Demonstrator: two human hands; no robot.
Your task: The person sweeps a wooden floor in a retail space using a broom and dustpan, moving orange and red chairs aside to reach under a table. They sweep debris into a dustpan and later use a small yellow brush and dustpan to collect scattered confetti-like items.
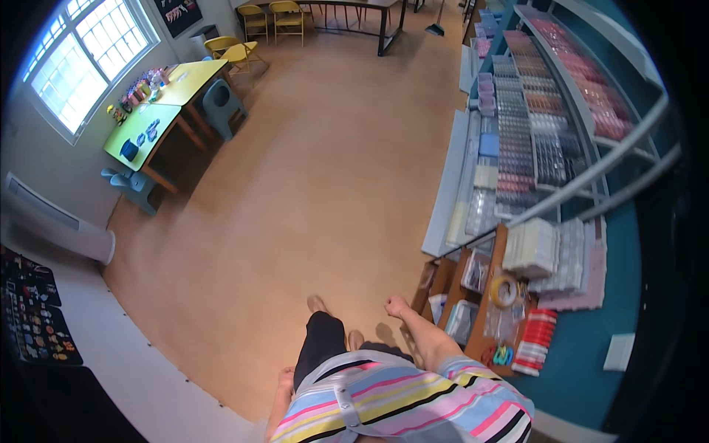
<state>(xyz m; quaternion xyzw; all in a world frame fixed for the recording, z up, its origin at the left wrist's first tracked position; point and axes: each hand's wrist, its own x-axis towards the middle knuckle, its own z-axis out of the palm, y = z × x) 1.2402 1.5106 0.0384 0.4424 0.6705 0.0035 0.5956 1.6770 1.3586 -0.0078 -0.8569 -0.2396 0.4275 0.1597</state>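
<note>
Striped shirt [413,402] nearest, dark-trousered leg [320,341] beyond. Right hand [397,305] curled into loose fist, nothing visible in it, near brown shelf unit [483,325] on right; unit bears tape roll [504,292], clear packet [461,322]. Left hand [286,379] low beside thigh, partly hidden; cannot tell whether holding anything. Step in hand, judged: mid-stride on floor [317,184], no handling. Any grasp at unit would call for turning right, uncurling fingers.

No legible text or numbers.
</note>
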